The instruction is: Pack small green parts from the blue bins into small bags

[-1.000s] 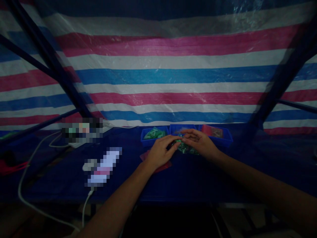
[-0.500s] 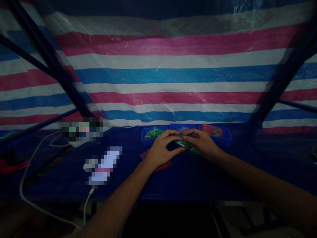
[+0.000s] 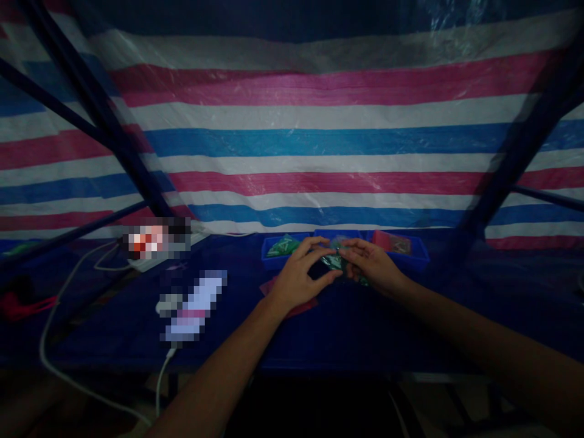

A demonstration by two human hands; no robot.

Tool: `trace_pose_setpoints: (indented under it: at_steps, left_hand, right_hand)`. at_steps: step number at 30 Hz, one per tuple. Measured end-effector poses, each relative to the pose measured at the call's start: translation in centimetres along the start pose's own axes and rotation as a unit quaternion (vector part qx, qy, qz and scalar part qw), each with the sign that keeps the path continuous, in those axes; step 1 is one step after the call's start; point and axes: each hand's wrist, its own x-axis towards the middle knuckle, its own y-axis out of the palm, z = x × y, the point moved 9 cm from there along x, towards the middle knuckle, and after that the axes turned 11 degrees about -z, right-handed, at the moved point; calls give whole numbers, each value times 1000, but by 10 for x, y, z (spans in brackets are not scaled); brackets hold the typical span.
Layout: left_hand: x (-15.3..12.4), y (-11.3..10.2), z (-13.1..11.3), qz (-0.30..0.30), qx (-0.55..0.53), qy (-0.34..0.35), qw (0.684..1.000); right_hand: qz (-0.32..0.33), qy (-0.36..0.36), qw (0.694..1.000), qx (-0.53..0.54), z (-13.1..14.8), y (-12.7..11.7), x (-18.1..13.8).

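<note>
Over the table, a small clear-and-green plastic bag (image 3: pixel 334 261) is held between my two hands, its contents too dark to make out. My left hand (image 3: pixel 302 271) reaches in from the left, with fingertips on the bag's upper edge and the thumb curved below. From the right, my right hand (image 3: pixel 371 264) pinches the same bag, fingers closed on its upper right part. Under my left wrist lies a flat red plastic bag (image 3: pixel 301 306), partly covered. Behind the hands a blue bin (image 3: pixel 274 263) holds green packets (image 3: pixel 283 246).
Another blue bin (image 3: pixel 420 258) holds red packets (image 3: pixel 387 241); a third bin (image 3: pixel 322 233) stands between them. Left on the blue table (image 3: pixel 365 340) are a blurred phone (image 3: pixel 196 307) with a white cable (image 3: pixel 158 380) and a power strip (image 3: pixel 148 260). A striped sheet (image 3: pixel 310 143) hangs behind.
My right hand's fingers have curled further around the bag, and the bag has shifted slightly left. My left hand has hardly moved. The view has shifted a little.
</note>
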Motion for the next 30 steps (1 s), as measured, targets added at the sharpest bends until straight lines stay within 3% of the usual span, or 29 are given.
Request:
trace_pose_setpoints:
  at_steps: [7, 11, 14, 17, 22, 30]
  left_hand:
    - [-3, 6, 4, 25, 5, 16, 1000]
    - [-2, 3, 12, 8, 18, -19, 1000]
    - [-2, -4, 17, -24, 32, -52, 998]
    - [-3, -4, 16, -16, 21, -70, 997]
    - [0, -2, 3, 0, 17, -29, 999]
    - [-2, -1, 8, -2, 13, 3, 1000]
  right_hand:
    - [-2, 37, 999, 20, -8, 0, 0]
    - [27, 69, 997, 14, -7, 9, -6]
    - [50, 49, 997, -23, -2, 13, -9]
    - [41, 25, 997, -56, 0, 10, -8]
    - [-1, 55, 998, -28, -8, 0, -2]
    - [38, 88, 995, 27, -10, 10, -7]
